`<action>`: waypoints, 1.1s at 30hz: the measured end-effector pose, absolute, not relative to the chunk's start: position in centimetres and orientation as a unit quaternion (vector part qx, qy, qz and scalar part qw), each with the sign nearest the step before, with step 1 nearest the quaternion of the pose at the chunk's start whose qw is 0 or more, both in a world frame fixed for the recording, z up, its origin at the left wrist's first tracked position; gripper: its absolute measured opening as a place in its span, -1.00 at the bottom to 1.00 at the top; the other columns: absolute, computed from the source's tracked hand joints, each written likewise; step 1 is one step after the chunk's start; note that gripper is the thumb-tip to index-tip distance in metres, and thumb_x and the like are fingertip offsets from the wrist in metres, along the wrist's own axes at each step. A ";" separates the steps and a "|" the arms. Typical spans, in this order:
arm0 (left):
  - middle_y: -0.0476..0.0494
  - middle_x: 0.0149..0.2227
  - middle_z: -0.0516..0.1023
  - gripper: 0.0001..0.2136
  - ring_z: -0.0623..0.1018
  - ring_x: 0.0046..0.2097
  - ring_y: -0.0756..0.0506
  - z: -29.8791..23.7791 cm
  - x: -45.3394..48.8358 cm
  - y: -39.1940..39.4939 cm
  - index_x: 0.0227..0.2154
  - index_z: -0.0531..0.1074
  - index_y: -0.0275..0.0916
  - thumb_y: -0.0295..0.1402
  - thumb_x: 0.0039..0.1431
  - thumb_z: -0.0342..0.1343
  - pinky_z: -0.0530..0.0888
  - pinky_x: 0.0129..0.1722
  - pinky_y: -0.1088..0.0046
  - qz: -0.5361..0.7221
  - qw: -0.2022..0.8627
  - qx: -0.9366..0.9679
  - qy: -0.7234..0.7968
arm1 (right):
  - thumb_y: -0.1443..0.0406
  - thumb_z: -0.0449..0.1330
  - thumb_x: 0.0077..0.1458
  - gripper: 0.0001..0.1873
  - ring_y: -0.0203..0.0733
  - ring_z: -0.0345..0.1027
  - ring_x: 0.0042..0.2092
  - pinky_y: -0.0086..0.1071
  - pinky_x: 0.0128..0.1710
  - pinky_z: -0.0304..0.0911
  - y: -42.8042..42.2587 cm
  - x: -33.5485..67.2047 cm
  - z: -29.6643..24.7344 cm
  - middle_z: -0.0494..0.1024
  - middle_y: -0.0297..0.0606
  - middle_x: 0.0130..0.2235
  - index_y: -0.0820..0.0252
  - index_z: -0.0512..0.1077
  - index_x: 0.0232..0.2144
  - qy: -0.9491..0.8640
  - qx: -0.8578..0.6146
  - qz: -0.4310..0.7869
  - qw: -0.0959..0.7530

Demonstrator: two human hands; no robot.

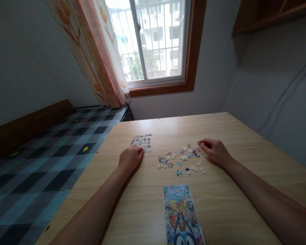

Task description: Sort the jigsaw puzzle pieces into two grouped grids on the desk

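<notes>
Here, left hand, right hand, one patch, one leaflet, loose pieces

We look from head height forward and down across the table, close at its near edge, facing the window beyond its far edge.

"Bluey" on the picture card
</notes>
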State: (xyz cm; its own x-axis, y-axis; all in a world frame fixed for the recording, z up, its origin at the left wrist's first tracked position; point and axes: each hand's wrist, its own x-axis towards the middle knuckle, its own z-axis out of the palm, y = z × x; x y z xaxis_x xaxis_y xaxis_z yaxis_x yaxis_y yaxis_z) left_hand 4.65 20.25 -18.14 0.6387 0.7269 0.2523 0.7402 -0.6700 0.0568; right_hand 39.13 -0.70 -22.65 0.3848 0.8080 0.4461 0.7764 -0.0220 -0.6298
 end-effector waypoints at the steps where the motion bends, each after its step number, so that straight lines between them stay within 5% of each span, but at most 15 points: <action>1: -0.10 -0.15 0.67 -0.73 0.60 -0.19 -0.13 -18.2 4.6 20.3 -0.27 0.67 -0.13 -0.23 0.31 0.04 0.46 -0.23 0.40 -0.136 0.028 -0.903 -0.406 | 0.09 0.17 0.20 -0.67 -0.24 0.37 -0.47 -0.39 -0.44 0.20 -0.7 39.1 -22.6 0.59 -0.27 -0.46 0.19 0.60 -0.31 -0.554 -0.715 0.018 0.427; 18: -0.12 -0.13 0.59 -0.71 0.58 -0.23 -0.10 -19.5 5.8 19.5 -0.08 0.63 -0.08 -0.19 0.34 0.04 0.45 -0.27 0.43 -0.159 0.034 -0.920 -0.357 | 0.07 0.16 0.19 -0.66 -0.22 0.41 -0.45 -0.39 -0.42 0.23 -0.5 38.9 -22.5 0.61 -0.25 -0.45 0.19 0.60 -0.32 -0.556 -0.711 0.011 0.431; 33: -0.10 -0.17 0.57 -0.70 0.56 -0.25 -0.09 -19.5 6.1 19.8 -0.16 0.66 -0.04 -0.18 0.36 0.00 0.42 -0.31 0.42 -0.143 0.031 -0.923 -0.357 | 0.08 0.13 0.17 -0.64 -0.20 0.38 -0.44 -0.36 -0.37 0.20 0.3 39.5 -23.0 0.56 -0.25 -0.48 0.18 0.61 -0.32 -0.478 -0.755 -0.035 0.447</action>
State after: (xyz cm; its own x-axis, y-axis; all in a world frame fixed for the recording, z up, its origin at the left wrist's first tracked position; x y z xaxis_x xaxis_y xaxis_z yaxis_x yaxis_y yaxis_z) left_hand 6.15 19.79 -19.51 0.7050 0.6492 0.2855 0.6668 -0.7439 0.0452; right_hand 39.45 0.31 -22.99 0.5398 0.6918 0.4795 0.7537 -0.1435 -0.6414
